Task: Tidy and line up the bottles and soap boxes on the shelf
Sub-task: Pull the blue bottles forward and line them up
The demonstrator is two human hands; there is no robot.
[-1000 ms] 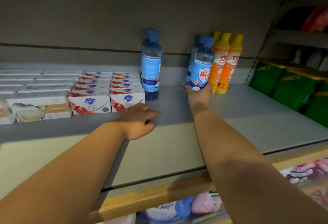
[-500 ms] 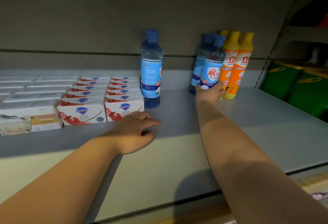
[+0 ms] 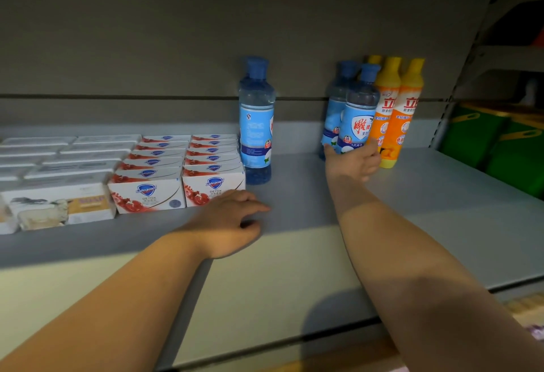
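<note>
Front soap boxes [image 3: 147,195] read "Safeguard DETOX"; blue btl [image 3: 357,120] "雕", orange btls [image 3: 407,120] "立".

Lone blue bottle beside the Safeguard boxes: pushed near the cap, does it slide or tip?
Probably tips: the blue bottle is tall and narrow on a small base. It looks full of liquid, so likely heavy for its size; a low push should slide it along the smooth shelf.

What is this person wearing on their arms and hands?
Nothing shows. The left forearm and right forearm are bare to the picture's edge, no sleeves. The left hand and right hand have no gloves, watch, bracelet or visible rings.
</note>
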